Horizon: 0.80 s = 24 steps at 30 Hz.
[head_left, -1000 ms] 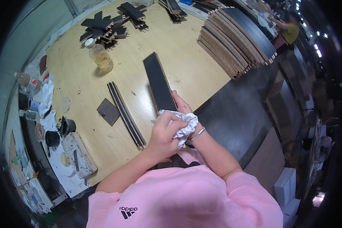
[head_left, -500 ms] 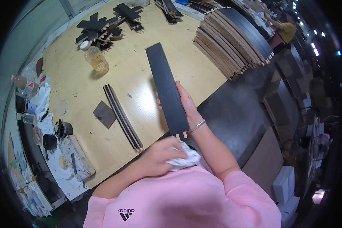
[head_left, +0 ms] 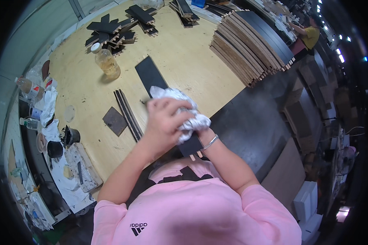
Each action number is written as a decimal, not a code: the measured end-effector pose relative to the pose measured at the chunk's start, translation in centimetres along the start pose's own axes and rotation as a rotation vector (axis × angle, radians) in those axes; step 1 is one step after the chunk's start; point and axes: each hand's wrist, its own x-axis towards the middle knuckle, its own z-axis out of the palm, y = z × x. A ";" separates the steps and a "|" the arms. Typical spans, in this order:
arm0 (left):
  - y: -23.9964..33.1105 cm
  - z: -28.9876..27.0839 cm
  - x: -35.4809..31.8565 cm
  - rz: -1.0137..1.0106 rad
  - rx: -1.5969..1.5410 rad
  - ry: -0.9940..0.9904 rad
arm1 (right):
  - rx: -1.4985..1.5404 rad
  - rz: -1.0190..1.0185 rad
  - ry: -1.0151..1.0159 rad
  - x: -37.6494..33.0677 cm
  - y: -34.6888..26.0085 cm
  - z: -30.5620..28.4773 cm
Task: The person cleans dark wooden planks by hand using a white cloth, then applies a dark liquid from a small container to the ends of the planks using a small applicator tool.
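Note:
My left hand [head_left: 164, 120] presses a crumpled white cloth [head_left: 176, 96] down on the face of a dark board [head_left: 151, 75]. The board is long and narrow, with pale dowels [head_left: 196, 155] sticking out of its near end. My right hand [head_left: 206, 134] holds the board from beneath at its right side; cloth and board hide most of its fingers. Just left of the board, thin dark strips [head_left: 128, 114] lie side by side on the table, next to a small dark square piece [head_left: 115, 121].
A capped bottle of yellowish liquid [head_left: 107, 64] stands on the pale table [head_left: 77, 98]. Piled dark boards [head_left: 106, 28] lie at the far left, a tall panel stack [head_left: 245, 49] at the far right. Cups and a stained block [head_left: 82, 167] line the left edge. A co-worker [head_left: 308, 34] is beyond.
My left hand has moved up with the cloth from near my chest onto the board. The board now leans further left at its far end and sits slightly lower.

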 end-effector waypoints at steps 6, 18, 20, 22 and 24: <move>-3.5 -3.0 -0.1 -0.080 -0.019 -0.224 | -0.645 0.193 0.483 -1.5 -0.4 3.2; 0.8 2.1 -1.0 -0.889 -0.792 0.535 | -0.901 -0.291 0.488 -3.1 2.4 2.6; 1.4 2.7 -0.6 -0.953 -0.923 0.612 | -0.939 -0.374 0.539 -2.4 3.5 1.9; 1.2 3.7 -0.9 -1.026 -1.133 0.758 | -1.021 -0.458 0.530 -1.8 3.6 1.5; 1.5 4.1 -1.2 -0.977 -1.112 0.725 | -1.011 -0.555 0.594 -1.2 3.2 1.7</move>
